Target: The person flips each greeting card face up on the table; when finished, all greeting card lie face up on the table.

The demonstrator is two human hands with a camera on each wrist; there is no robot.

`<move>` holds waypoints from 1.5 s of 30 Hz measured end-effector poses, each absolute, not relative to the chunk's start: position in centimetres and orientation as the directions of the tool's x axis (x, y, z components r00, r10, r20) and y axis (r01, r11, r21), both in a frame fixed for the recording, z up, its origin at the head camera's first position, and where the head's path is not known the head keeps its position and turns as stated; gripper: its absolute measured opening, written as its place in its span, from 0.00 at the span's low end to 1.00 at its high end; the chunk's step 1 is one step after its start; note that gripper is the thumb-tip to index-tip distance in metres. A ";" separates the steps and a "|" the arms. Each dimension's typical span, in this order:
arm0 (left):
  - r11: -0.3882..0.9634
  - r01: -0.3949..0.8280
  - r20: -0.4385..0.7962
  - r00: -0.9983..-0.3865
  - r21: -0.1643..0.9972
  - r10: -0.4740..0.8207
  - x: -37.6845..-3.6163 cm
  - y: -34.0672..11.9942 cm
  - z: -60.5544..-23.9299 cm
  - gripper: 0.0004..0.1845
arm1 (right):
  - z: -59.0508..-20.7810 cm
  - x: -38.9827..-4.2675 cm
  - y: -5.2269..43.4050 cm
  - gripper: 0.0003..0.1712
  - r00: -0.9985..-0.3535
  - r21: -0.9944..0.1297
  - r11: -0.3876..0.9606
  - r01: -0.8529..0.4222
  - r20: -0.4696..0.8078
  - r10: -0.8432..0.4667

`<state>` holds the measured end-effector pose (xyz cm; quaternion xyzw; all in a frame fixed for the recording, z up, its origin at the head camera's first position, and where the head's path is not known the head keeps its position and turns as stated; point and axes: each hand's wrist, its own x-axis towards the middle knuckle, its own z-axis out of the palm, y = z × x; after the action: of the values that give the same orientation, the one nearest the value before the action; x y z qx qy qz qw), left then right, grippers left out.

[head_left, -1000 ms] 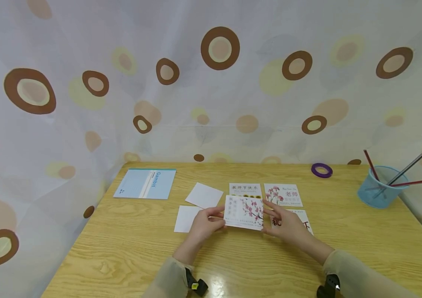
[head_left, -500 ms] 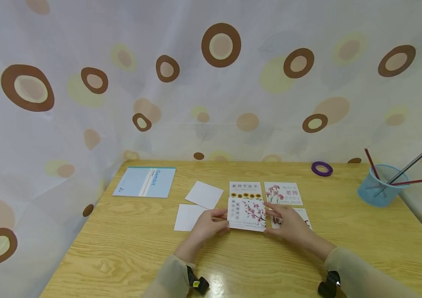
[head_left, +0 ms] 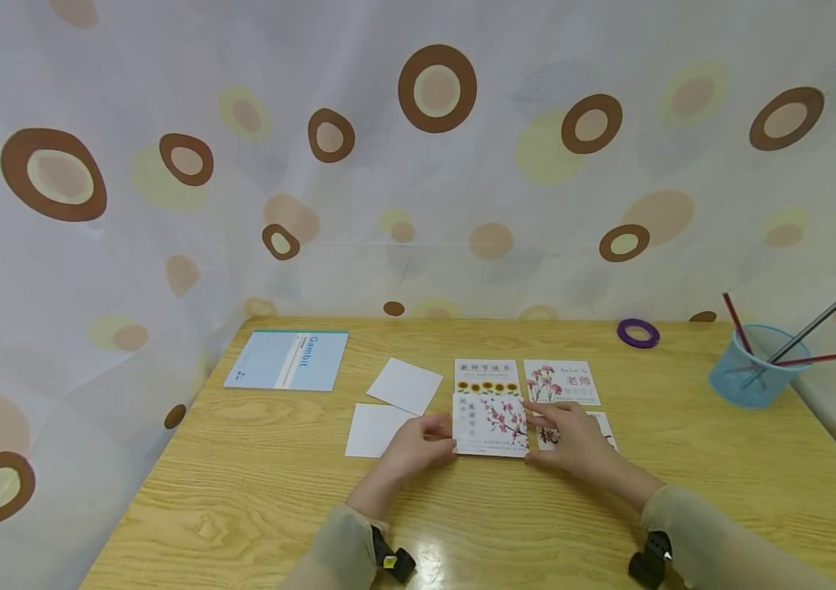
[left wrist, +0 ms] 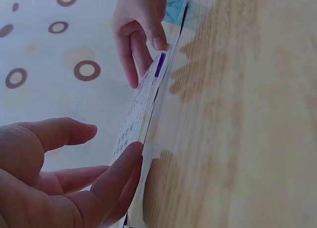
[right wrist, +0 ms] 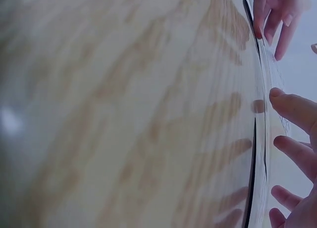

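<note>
My left hand [head_left: 418, 447] and right hand [head_left: 569, 438] are touching the blossom card's [head_left: 492, 424] side edges | fingers apparently relaxed, not clamping | card lying on wooden table [head_left: 241, 492].

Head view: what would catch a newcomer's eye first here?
Two hands, left hand and right hand, flank a blossom card at mid-table, fingertips at its side edges. Behind it lie a sunflower card and a pink-flower card; a blue pencil cup stands far right.
</note>
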<state>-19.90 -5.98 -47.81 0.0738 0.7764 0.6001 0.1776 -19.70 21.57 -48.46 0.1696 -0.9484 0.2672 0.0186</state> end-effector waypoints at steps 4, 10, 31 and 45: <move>0.276 -0.130 -0.216 -0.926 0.952 0.309 -19.9 -5.9 -47.8 0.32 | -48.6 -19.8 21.7 0.45 -0.941 -0.473 0.815 -0.335 0.122 -0.316; 0.241 -0.151 -0.225 -0.923 0.959 0.313 -19.9 -5.6 -48.0 0.32 | -48.9 -19.7 21.9 0.40 -0.935 -0.408 0.841 -0.354 0.137 -0.328; 0.191 -0.157 -0.213 -0.922 0.969 0.323 -19.7 -5.7 -47.6 0.34 | -49.1 -19.8 21.8 0.24 -0.901 -0.318 0.843 -0.433 0.189 -0.391; 0.184 -0.172 -0.224 -0.920 0.968 0.320 -19.7 -5.8 -47.4 0.34 | -49.0 -19.5 21.6 0.20 -0.883 -0.294 0.835 -0.465 0.219 -0.415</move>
<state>-19.70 -5.82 -47.40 0.0498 0.7447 0.6369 0.1932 -19.53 21.60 -49.01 0.2304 -0.9551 0.1715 0.0731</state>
